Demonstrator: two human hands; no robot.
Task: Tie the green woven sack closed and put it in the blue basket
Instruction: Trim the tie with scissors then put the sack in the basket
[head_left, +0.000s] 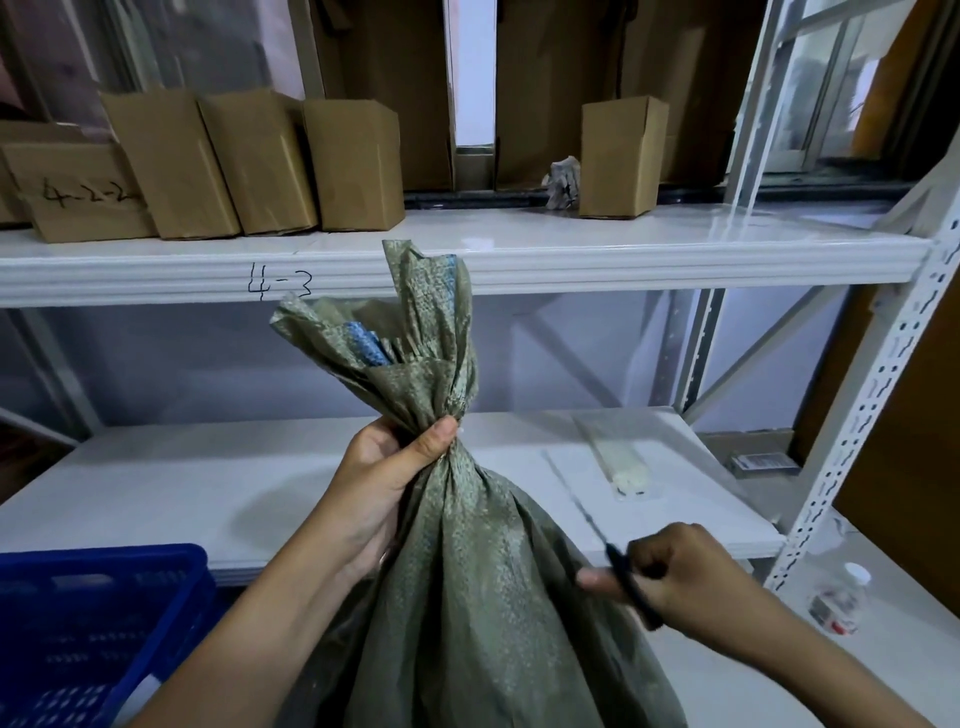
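Observation:
The green woven sack stands upright in front of me, its neck gathered and its mouth flaring open above. My left hand grips the bunched neck from the left. My right hand is to the right of the sack, closed on a thin black cable tie that slants up and left toward the neck. Its far end is too thin and blurred to follow. The blue basket sits at the lower left, beside the sack.
A white metal rack fills the view: upper shelf with several brown cardboard boxes, lower shelf carrying a clear packet of ties. A perforated upright stands right. A small plastic bottle lies low right.

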